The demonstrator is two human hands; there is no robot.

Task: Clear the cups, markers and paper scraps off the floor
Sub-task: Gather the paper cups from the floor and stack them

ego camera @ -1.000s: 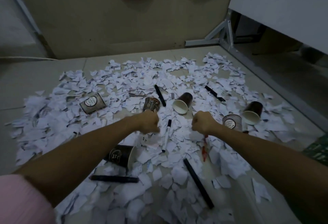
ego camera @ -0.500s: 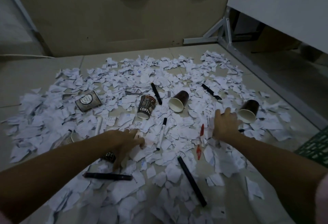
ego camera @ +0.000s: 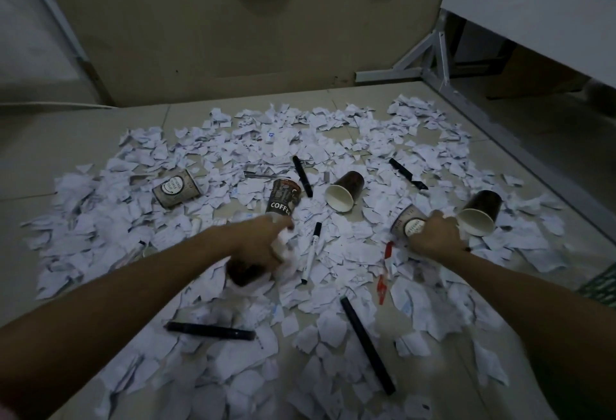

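A person leans over a tiled floor (ego camera: 83, 139) strewn with torn white paper scraps (ego camera: 333, 253), ragged-edged and crumpled, spread in a wide drift. The left hand (ego camera: 263, 243) clutches a wad of scraps, with a dark paper cup (ego camera: 243, 271) lying on its side just beneath the wrist. The right hand (ego camera: 433, 236) curls around a grey cup with a round label (ego camera: 408, 221), which it has lifted half a second after hovering flat and open above the litter; the left hand, then splayed low over the scraps, has since closed.

A brown cup printed COFFEE (ego camera: 283, 199) lies tipped just beyond the left hand. To its right rests an open-mouthed brown cup (ego camera: 345, 191), white inside; to its left, well apart, another labelled cup (ego camera: 176, 188). A fourth brown cup (ego camera: 480, 213) sits touching the right hand's far side. Slim black markers (ego camera: 302, 176) lie scattered around the COFFEE cup, a white-barrelled marker (ego camera: 311, 249) and a red marker (ego camera: 383, 273) nearer the camera between the hands. A white metal frame (ego camera: 433, 53) stands far right.
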